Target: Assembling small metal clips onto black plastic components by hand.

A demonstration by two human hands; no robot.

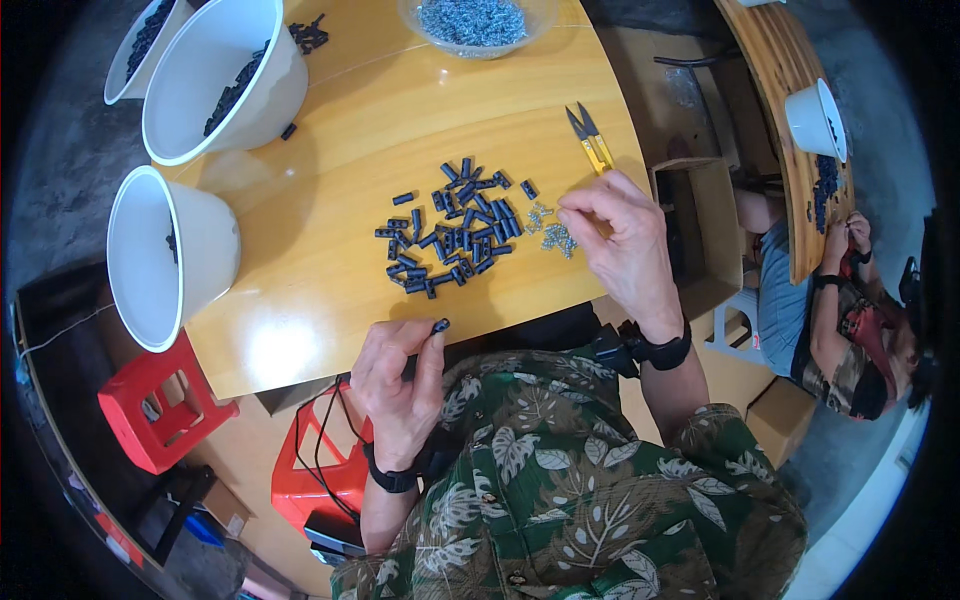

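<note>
Between the thumb and forefinger of my left hand is a small black plastic piece, held just off the table's near edge. My right hand hovers beside a little heap of small silver screws, its thumb and forefinger pressed together. Whatever they pinch, if anything, is too small to make out. A loose pile of short black cylindrical plastic pieces lies between and beyond my hands. Thread snips with yellow handles lie past my right hand, blades pointing away.
White tubs stand along the table's left side, some holding black pieces. At the far edge sits a clear bowl of silver screws. Red stools and a cardboard box flank the table. Another person works at a table on the right.
</note>
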